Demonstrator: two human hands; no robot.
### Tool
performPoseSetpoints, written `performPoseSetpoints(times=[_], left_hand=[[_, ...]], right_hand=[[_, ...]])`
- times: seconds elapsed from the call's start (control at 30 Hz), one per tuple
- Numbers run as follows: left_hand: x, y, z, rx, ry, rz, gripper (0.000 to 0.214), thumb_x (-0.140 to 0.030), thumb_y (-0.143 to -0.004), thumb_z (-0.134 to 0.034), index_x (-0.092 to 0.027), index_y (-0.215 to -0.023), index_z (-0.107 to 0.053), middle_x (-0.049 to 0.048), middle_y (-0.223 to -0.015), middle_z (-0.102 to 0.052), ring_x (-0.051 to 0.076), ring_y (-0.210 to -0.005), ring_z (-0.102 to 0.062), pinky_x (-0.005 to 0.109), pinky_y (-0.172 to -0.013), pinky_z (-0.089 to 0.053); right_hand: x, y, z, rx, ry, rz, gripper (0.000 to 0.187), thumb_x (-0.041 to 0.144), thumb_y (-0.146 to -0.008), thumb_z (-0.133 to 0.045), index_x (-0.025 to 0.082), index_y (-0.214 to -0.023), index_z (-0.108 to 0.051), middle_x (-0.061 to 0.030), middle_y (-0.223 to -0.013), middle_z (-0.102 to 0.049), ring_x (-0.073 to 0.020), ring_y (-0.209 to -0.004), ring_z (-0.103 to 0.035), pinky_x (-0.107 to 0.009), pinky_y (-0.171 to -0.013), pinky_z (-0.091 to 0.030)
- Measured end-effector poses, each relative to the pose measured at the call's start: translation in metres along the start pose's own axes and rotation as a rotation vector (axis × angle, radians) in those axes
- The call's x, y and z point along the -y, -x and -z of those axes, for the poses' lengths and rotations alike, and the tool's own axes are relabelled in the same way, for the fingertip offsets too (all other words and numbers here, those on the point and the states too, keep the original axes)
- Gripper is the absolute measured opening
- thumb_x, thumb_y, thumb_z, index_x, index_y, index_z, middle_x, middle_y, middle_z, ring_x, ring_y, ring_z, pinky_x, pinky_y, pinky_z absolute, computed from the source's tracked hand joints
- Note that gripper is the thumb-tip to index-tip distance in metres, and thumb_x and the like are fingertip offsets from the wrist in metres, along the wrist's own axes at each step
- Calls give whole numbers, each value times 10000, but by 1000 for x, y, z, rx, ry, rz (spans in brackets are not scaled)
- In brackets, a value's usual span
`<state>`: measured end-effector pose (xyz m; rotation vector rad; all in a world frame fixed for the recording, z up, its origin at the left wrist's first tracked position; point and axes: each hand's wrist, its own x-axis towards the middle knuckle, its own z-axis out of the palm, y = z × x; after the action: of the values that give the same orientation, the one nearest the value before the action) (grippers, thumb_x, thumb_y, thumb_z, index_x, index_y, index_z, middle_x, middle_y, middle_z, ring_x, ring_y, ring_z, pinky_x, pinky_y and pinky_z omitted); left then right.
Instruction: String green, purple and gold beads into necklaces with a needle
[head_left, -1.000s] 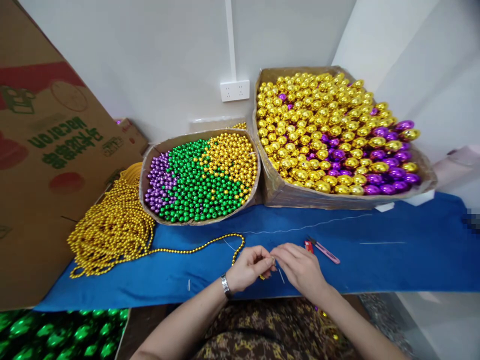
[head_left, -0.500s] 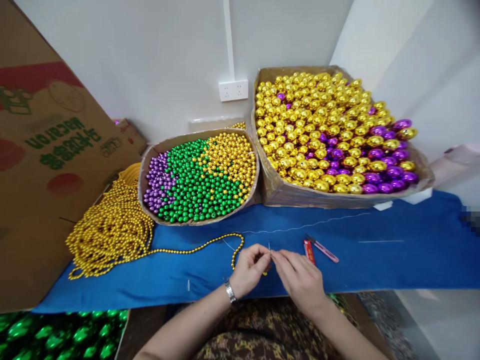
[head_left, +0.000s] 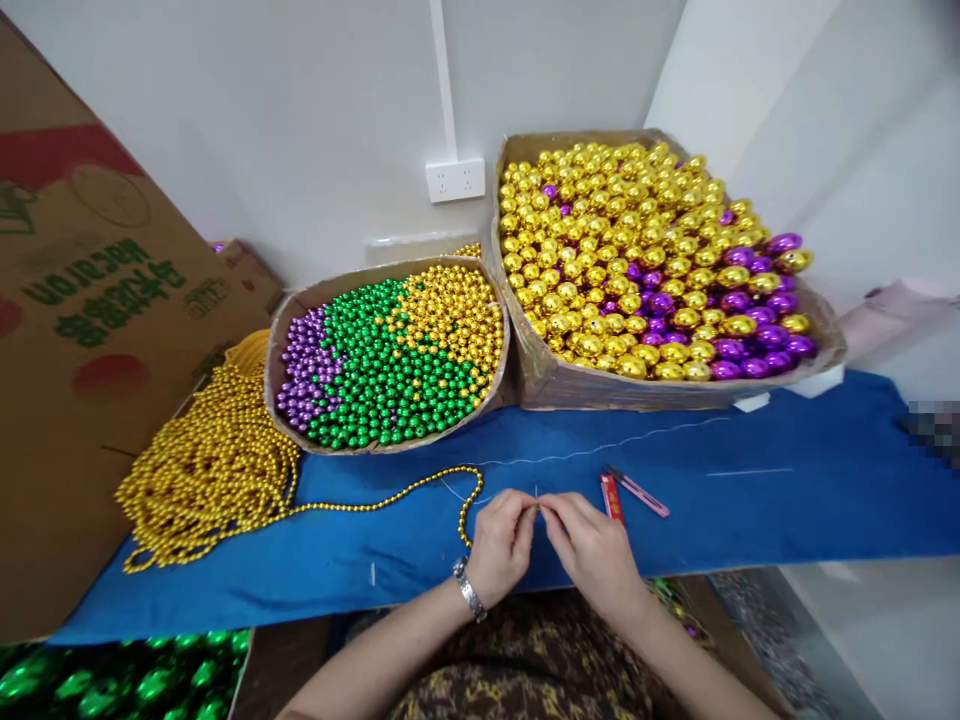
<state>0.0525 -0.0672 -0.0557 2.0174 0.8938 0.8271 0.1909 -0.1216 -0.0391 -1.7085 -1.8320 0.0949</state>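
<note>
My left hand (head_left: 501,540), with a silver band at the wrist, and my right hand (head_left: 592,548) meet fingertip to fingertip over the front of the blue cloth. Both are closed in a pinch on a thin thread (head_left: 536,491), whose tip stands up between them; the finest detail there is too small to make out. A string of gold beads (head_left: 375,506) runs from a heap of gold bead strands (head_left: 217,465) to beside my left hand, where its end is hidden. Right of my right hand lie a small red packet (head_left: 611,498) and pink-handled thread snips (head_left: 641,493).
Behind the hands stands a box (head_left: 390,448) of purple, green and gold beads. A larger box (head_left: 600,393) of big gold and purple beads is at the right. A tall carton (head_left: 97,400) borders the left. Loose white thread (head_left: 592,452) lies on the blue cloth (head_left: 750,525).
The view has shifted slightly, so the boxes appear a little further left. My hands stay pinched together, with the right fingers now level with the left fingertips.
</note>
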Motion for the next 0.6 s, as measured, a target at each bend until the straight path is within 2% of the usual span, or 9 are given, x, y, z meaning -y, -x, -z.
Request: performPoseSetpoints(times=[0.13, 0.27, 0.37, 0.5, 0.6], left_hand=[[4, 1, -5, -17, -78, -116, 176, -161, -901, -391, -164, -915, -566, 75, -844, -617, 166, -792, -553, 281, -719, -431], [5, -1, -7, -3, -68, -91, 181, -174, -901, -388, -165, -891, -569, 76, -837, -614, 169, -791, -554, 288, -720, -428], [2, -4, -7, 26, 56, 77, 181, -243, -895, -424, -164, -835, -575, 53, -782, -609, 153, -725, -549, 276, -680, -424], [-1, -11, -11, 65, 505, 437, 248, -391, -848, -508, -159, -762, -527, -8, -639, -549, 109, -562, -511, 227, -547, -410], [-2, -14, -13, 81, 671, 520, 304, -453, -813, -543, -155, -767, -506, -15, -657, -553, 90, -521, -495, 216, -518, -411]], right_hand=[[-2, 3, -7, 23, 7, -38, 237, 197, -924, -362, 170, -949, -596, -71, -844, -650, -183, -732, -632, -290, -662, -473], [-5, 4, -13, 23, -57, -112, 198, 180, -890, -386, 176, -909, -583, -81, -816, -624, -201, -736, -612, -312, -676, -461], [-7, 3, -14, 20, -174, -193, 156, 194, -866, -408, 194, -841, -562, -64, -796, -601, -194, -736, -596, -309, -685, -454], [-8, 1, -16, 1, -424, -348, 114, 249, -855, -436, 205, -797, -523, -26, -757, -584, -170, -684, -571, -287, -640, -446], [-8, 0, -20, -22, -659, -481, 153, 334, -871, -440, 203, -814, -496, 10, -670, -547, -138, -579, -531, -250, -547, -430]])
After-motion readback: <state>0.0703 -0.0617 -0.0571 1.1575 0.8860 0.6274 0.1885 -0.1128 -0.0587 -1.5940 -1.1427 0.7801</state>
